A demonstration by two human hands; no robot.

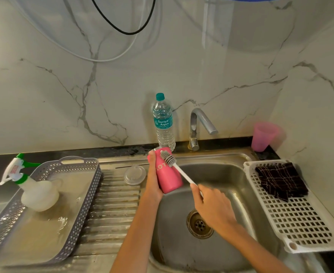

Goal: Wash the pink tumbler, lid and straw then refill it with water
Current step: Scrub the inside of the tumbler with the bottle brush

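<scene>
Both hands over open sink: left hand around tumbler, right hand around brush

Home kitchen (steel sink, tap)

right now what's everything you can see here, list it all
tumbler: 1, pink, over sink's left edge
brush: 1, white and grey, head on tumbler
lid: 1, clear, drainboard
straw: 1, metal, behind lid
bottle: 1, clear, teal cap, by wall
tap: 1, chrome, behind sink
cup: 1, pink, back right corner
sink: 1, steel, centre
tray: 1, grey, left
sprayer: 1, white and green, in tray
rack: 1, white, right of sink
cloth: 1, dark, on rack
left hand: 1, grips tumbler
right hand: 1, holds brush
</scene>
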